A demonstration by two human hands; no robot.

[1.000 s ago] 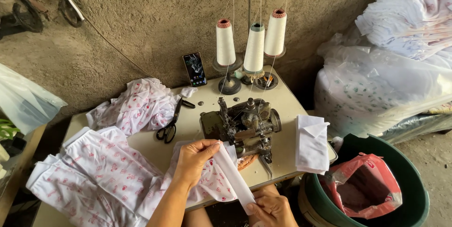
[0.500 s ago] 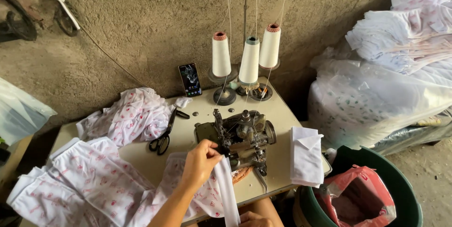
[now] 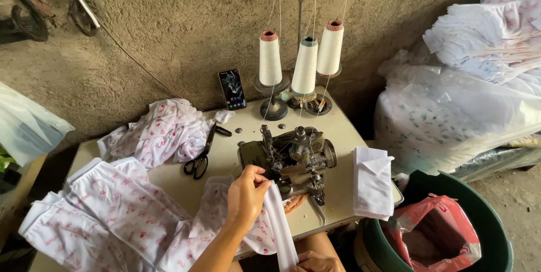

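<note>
The left hand has its grip closed on a white strip beside the sewing machine; the right hand holds the strip's lower end, its grip unclear.

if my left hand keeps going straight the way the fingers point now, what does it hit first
Most likely the sewing machine. The left hand pinches the white strip of cloth and its fingers point up and to the right, right at the machine's near side. Depth is hard to judge from above.
</note>
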